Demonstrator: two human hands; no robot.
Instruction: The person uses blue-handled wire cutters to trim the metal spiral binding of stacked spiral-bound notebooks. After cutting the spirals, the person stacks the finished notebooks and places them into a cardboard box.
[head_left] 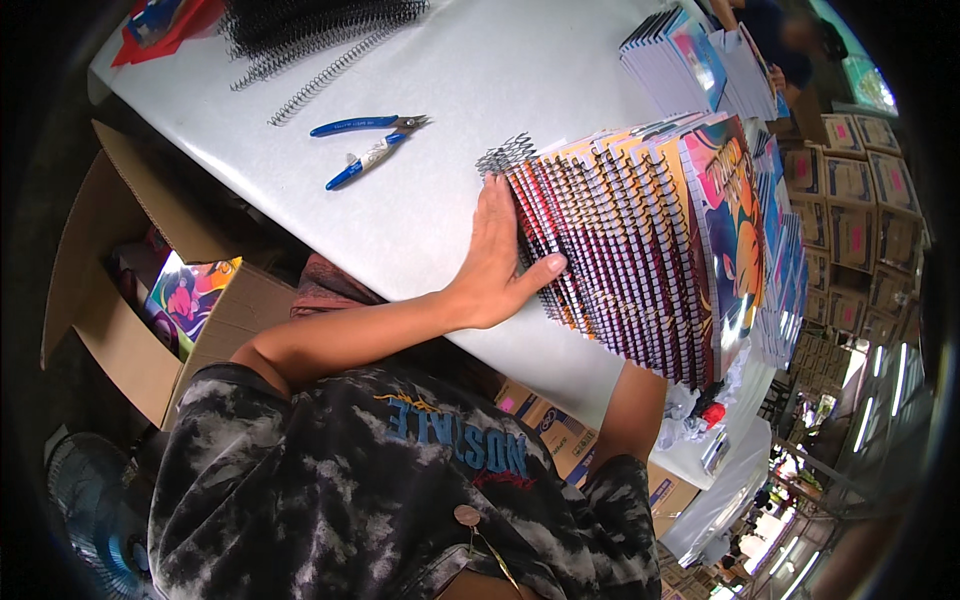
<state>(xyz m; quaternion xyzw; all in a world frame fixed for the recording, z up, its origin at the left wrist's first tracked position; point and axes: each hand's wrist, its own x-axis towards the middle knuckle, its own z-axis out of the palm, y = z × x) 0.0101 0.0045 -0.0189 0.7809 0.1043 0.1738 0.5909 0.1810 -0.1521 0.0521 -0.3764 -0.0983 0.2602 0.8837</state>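
The notebooks (pixel 620 245) stand on the white table (pixel 500 75) as one thick row, wire-bound edges facing left, with a bright cartoon cover showing on the right end. Wire ends (pixel 507 155) stick out at the row's upper left corner. The left hand (pixel 497 250) lies flat along the left end of the notebooks, its fingers straight and close together, the thumb spread out over the wire edges; it presses on the row rather than gripping around it. The right forearm (pixel 640 395) goes up behind the lower right of the notebooks, which hide the right hand, so I cannot tell how its fingers stand.

Left of the notebooks lie blue-handled cutters (pixel 375 158), handles apart. Farther up and left of the notebooks is a heap of dark coils (pixel 300 40), with a red item (pixel 180 35) past it. Just right of the notebooks are blue booklets (pixel 787 280); above them, another stack (pixel 670 65), near a co-worker's hand (pixel 776 78). Well left of the notebooks, below table height, an open carton (pixel 240 325) holds colourful covers (pixel 190 295). Far right of the notebooks, boxes (pixel 850 200) are piled up.
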